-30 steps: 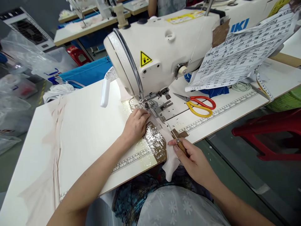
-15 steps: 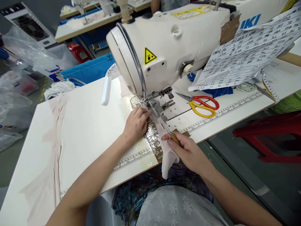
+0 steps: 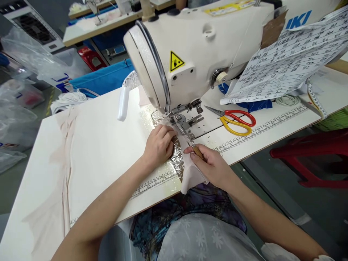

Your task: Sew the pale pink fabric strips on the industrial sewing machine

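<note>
The sewing machine (image 3: 201, 54) stands over a narrow strip of pale pink fabric (image 3: 191, 170), which runs from under its presser foot (image 3: 172, 116) to the table's front edge. Curled fingers of my left hand (image 3: 160, 145) pinch the fabric just in front of the foot. My right hand (image 3: 208, 161) is closed round the wooden handle of an awl (image 3: 198, 150); its metal shaft lies along the strip and points to the needle area. Fabric also passes beneath the right fingers, and its loose end hangs below them. The awl's tip is hard to make out.
Scissors (image 3: 237, 121) with red and yellow handles lie right of the needle plate. A handwritten sheet (image 3: 285, 61), a tape measure (image 3: 315, 98) and coiled cord (image 3: 288, 100) are farther right. More pink fabric (image 3: 65, 174) lies at left. A red stool (image 3: 312, 156) stands beside the table.
My right hand, with the awl, has moved slightly left and toward the machine. The fabric's hanging end has risen and spread. My left hand stays near the foot. The view has shifted a little.
</note>
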Action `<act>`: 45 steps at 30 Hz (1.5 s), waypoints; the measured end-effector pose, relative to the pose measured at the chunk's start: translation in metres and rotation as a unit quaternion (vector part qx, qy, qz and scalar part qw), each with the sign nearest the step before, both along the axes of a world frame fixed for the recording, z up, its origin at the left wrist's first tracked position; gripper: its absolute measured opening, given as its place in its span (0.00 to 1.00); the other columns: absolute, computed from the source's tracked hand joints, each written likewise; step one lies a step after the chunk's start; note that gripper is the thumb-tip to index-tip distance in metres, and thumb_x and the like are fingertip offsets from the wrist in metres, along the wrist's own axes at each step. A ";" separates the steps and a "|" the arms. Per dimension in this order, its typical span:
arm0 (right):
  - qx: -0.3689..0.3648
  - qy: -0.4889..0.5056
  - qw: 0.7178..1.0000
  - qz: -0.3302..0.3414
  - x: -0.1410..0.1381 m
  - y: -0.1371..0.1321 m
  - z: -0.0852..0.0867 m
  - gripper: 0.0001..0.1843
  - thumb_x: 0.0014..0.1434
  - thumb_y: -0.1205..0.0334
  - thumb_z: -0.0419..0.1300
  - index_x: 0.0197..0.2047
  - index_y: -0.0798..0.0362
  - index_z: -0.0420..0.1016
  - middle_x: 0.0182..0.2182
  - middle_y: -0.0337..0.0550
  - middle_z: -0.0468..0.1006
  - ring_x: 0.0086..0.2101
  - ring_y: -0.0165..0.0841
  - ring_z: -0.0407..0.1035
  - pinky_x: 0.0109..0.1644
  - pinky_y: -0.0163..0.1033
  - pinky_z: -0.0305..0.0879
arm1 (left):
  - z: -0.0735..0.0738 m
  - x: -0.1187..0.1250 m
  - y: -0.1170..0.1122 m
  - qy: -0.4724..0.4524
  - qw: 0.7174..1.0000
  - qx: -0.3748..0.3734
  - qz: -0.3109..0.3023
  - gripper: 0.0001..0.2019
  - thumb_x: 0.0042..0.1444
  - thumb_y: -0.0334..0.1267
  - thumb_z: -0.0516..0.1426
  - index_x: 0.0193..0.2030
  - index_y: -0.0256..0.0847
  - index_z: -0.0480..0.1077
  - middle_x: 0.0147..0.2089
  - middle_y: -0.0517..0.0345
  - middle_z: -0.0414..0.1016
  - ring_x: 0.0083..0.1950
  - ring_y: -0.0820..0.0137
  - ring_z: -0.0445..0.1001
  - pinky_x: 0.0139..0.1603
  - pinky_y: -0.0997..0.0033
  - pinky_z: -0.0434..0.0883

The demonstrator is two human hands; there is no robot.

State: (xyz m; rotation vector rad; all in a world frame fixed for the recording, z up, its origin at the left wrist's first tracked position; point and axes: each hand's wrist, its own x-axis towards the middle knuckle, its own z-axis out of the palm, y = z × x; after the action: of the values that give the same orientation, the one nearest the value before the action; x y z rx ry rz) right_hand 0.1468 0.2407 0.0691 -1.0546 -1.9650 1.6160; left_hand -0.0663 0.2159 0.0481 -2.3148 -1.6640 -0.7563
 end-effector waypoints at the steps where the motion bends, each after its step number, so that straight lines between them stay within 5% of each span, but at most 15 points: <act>1: 0.007 -0.002 1.000 -0.002 -0.001 0.000 0.000 0.16 0.65 0.53 0.50 0.45 0.52 0.73 0.29 0.40 0.74 0.24 0.32 0.63 0.26 0.35 0.58 | 0.000 0.001 -0.001 -0.001 1.000 -0.004 -0.005 0.14 0.59 0.24 0.48 0.47 0.36 0.70 0.44 0.47 0.74 0.46 0.61 0.71 0.44 0.58 0.74; 6: 0.037 -0.001 0.999 -0.012 -0.005 0.004 -0.004 0.14 0.64 0.55 0.50 0.44 0.51 0.74 0.29 0.41 0.75 0.32 0.36 0.70 0.29 0.36 0.63 | -0.001 0.003 0.000 0.023 0.999 -0.033 0.022 0.15 0.58 0.27 0.50 0.49 0.36 0.72 0.47 0.45 0.74 0.48 0.57 0.70 0.43 0.56 0.73; 14: 0.088 -0.025 0.996 -0.017 -0.005 0.003 -0.003 0.16 0.65 0.54 0.49 0.46 0.52 0.73 0.23 0.36 0.70 0.20 0.30 0.59 0.24 0.35 0.55 | -0.001 0.004 0.003 0.058 0.993 -0.070 0.076 0.18 0.58 0.29 0.51 0.53 0.34 0.71 0.51 0.41 0.71 0.50 0.54 0.69 0.44 0.53 0.73; 24: 0.246 0.009 0.969 -0.011 -0.001 -0.016 0.005 0.14 0.67 0.61 0.47 0.50 0.52 0.70 0.38 0.49 0.80 0.29 0.35 0.71 0.31 0.38 0.64 | 0.000 0.003 0.004 0.047 0.994 -0.074 0.068 0.19 0.59 0.30 0.50 0.56 0.30 0.69 0.52 0.40 0.69 0.50 0.55 0.68 0.48 0.52 0.74; 28: 0.273 0.056 0.960 0.019 -0.007 -0.025 0.016 0.13 0.67 0.65 0.47 0.49 0.50 0.70 0.38 0.46 0.80 0.32 0.35 0.73 0.35 0.38 0.67 | 0.005 0.004 0.009 0.071 0.992 -0.086 0.058 0.14 0.60 0.32 0.52 0.50 0.34 0.72 0.49 0.42 0.71 0.48 0.57 0.69 0.46 0.56 0.75; 33: 0.320 0.151 0.933 0.067 -0.011 -0.043 0.028 0.13 0.67 0.69 0.46 0.50 0.50 0.67 0.36 0.44 0.78 0.34 0.34 0.73 0.37 0.36 0.68 | 0.003 0.008 0.020 0.108 0.981 -0.081 0.137 0.11 0.66 0.34 0.49 0.39 0.38 0.73 0.41 0.46 0.73 0.39 0.61 0.69 0.32 0.64 0.71; 36: 0.340 0.158 0.924 0.077 0.000 -0.047 0.026 0.15 0.64 0.73 0.46 0.49 0.50 0.66 0.34 0.43 0.77 0.33 0.34 0.72 0.37 0.36 0.68 | -0.003 0.004 0.023 0.037 0.983 -0.058 0.168 0.11 0.67 0.33 0.50 0.38 0.40 0.72 0.41 0.49 0.75 0.40 0.62 0.71 0.29 0.66 0.68; 41: 0.297 0.062 0.953 -0.004 0.023 -0.037 0.017 0.13 0.57 0.75 0.46 0.35 0.48 0.65 0.29 0.40 0.74 0.29 0.33 0.70 0.32 0.35 0.63 | -0.008 -0.009 0.023 -0.159 0.978 -0.053 0.122 0.08 0.63 0.36 0.55 0.32 0.42 0.71 0.38 0.54 0.75 0.43 0.65 0.73 0.43 0.64 0.72; 45: 0.232 0.004 0.972 -0.038 0.023 -0.018 0.014 0.09 0.63 0.68 0.45 0.37 0.49 0.64 0.29 0.41 0.75 0.26 0.33 0.69 0.28 0.36 0.59 | -0.006 -0.012 0.024 -0.253 0.958 -0.076 0.112 0.09 0.61 0.39 0.56 0.29 0.42 0.69 0.37 0.56 0.75 0.42 0.65 0.73 0.44 0.64 0.72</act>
State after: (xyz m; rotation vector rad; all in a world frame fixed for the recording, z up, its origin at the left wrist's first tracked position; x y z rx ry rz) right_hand 0.1701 0.2231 0.0834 -0.9166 -2.1211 1.0396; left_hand -0.0779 0.2394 0.0422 -2.0825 -2.2186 -1.2873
